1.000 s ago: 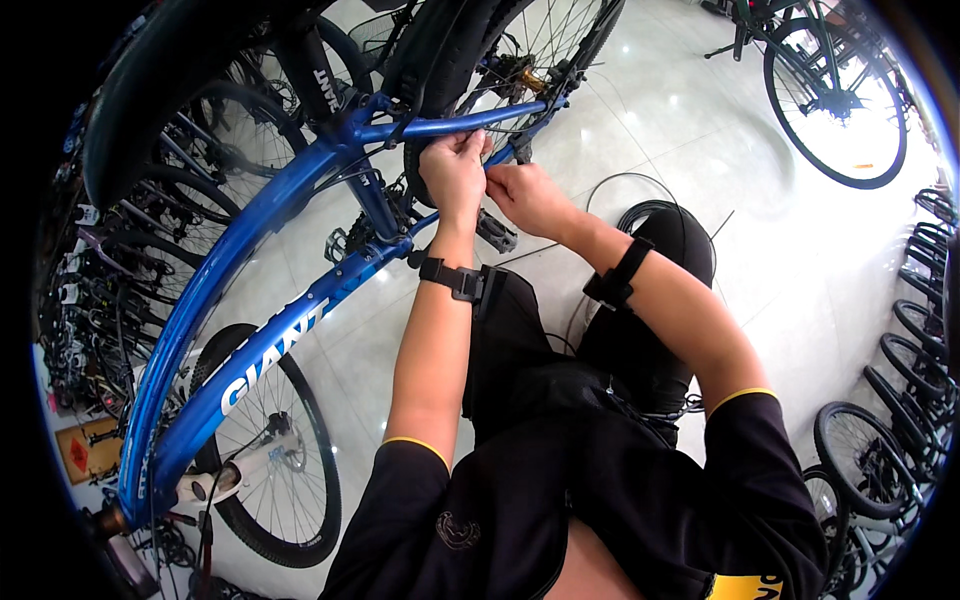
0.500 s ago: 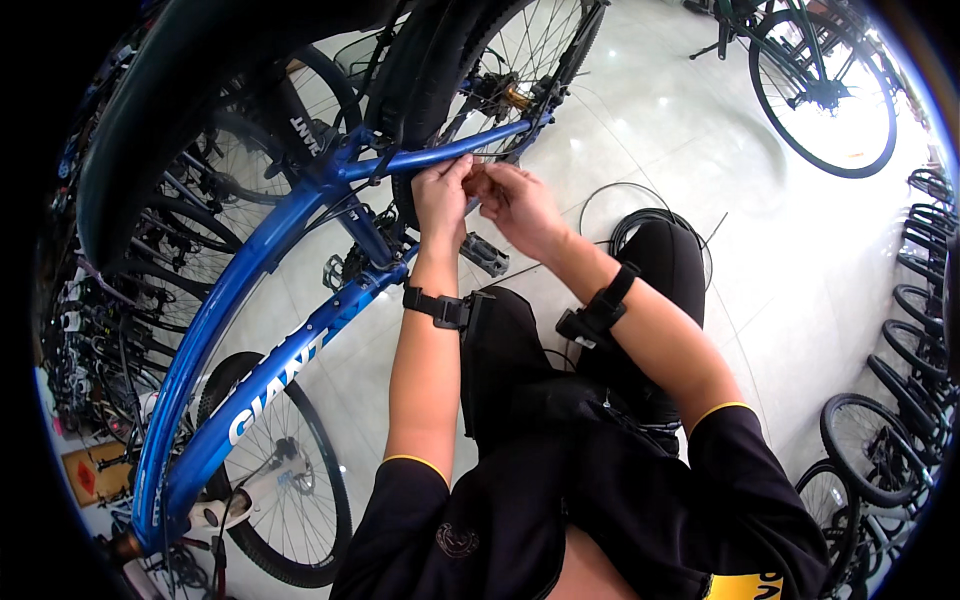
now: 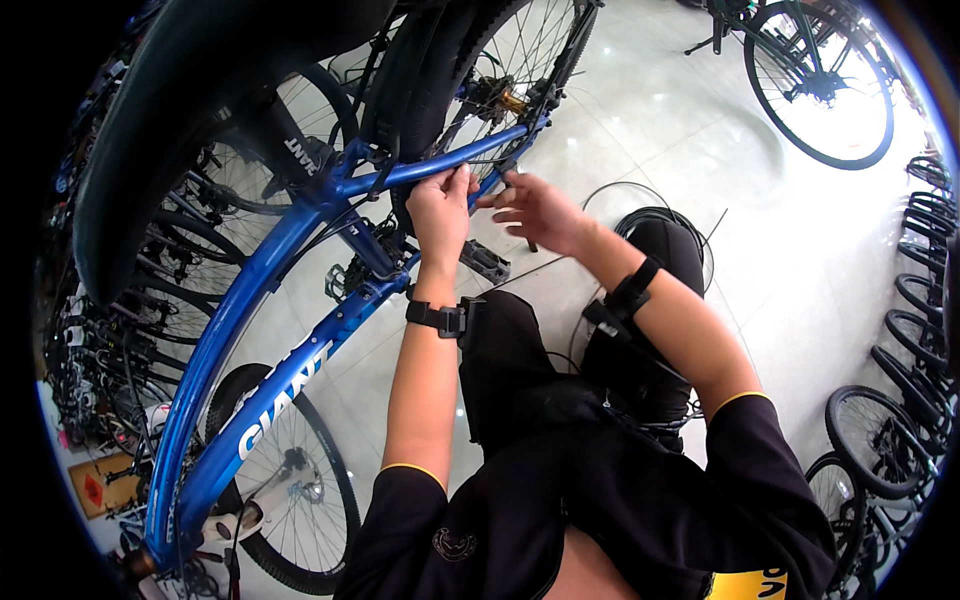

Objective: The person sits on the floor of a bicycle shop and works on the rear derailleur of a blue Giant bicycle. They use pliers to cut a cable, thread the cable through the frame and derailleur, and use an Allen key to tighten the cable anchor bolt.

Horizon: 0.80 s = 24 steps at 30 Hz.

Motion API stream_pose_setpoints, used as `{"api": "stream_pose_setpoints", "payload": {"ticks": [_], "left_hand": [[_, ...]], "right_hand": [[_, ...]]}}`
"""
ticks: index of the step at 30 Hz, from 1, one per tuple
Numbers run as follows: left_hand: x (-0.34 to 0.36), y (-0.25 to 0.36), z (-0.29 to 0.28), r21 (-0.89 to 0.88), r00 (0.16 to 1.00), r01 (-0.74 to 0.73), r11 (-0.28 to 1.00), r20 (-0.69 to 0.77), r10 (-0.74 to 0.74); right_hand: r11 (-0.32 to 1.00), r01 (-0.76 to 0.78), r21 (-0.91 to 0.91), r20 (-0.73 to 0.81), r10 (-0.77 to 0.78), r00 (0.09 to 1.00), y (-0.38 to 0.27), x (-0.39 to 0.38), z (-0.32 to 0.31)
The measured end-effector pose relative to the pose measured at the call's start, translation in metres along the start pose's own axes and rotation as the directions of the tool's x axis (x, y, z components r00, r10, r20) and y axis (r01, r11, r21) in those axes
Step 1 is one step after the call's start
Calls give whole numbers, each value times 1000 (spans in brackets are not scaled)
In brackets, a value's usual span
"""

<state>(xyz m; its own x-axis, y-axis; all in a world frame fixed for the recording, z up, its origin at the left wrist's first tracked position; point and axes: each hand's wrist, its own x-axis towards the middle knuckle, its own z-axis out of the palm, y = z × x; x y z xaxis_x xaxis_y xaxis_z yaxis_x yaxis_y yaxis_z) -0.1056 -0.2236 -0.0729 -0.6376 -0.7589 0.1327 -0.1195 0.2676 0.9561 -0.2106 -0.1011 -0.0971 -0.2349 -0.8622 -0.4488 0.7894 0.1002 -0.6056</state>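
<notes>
A blue bicycle frame (image 3: pixel 255 285) fills the left side of the head view, its rear wheel (image 3: pixel 520 75) at the top. Just below the frame's upper rear tube, my left hand (image 3: pixel 438 220) is closed with thumb and forefinger pinched together. What it pinches, if anything, is too small to make out. My right hand (image 3: pixel 545 212) hovers a little to the right, fingers apart, near the lower rear tube and wheel. Nothing shows in its grasp. Below the hands is a black pedal (image 3: pixel 487 262).
A loose coil of black cable (image 3: pixel 655 213) lies around my knee on the tiled floor. The bicycle's dark saddle (image 3: pixel 170 140) looms close at upper left. Another bicycle (image 3: pixel 820 85) stands at the far right, and rows of bicycles line both sides.
My right hand has moved away from my left toward the right, and its fingers have spread. My left hand stays pinched under the blue tube. The view has shifted slightly.
</notes>
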Motion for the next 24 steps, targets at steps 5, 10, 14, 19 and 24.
{"api": "stream_pose_setpoints", "payload": {"ticks": [5, 10, 14, 19, 24], "left_hand": [[-21, 13, -4, -26, 980, -95, 995, -177, 89], [-26, 28, -30, -339, 973, -175, 924, -205, 109], [-24, 26, -49, -262, 975, -158, 952, -194, 108], [-27, 27, -57, -242, 972, -191, 951, -181, 150], [-43, 38, -66, -244, 990, -138, 960, -71, 125]], "right_hand": [[945, 155, -288, -277, -237, 931, -30, 32, -19], [974, 198, -109, -170, -215, 962, -37, 63, -51], [939, 333, -81, -155, -342, 927, -23, 73, -38], [924, 380, 41, -163, -369, 915, -22, 66, -35], [936, 135, -324, -159, -194, 968, -53, 47, -27]]}}
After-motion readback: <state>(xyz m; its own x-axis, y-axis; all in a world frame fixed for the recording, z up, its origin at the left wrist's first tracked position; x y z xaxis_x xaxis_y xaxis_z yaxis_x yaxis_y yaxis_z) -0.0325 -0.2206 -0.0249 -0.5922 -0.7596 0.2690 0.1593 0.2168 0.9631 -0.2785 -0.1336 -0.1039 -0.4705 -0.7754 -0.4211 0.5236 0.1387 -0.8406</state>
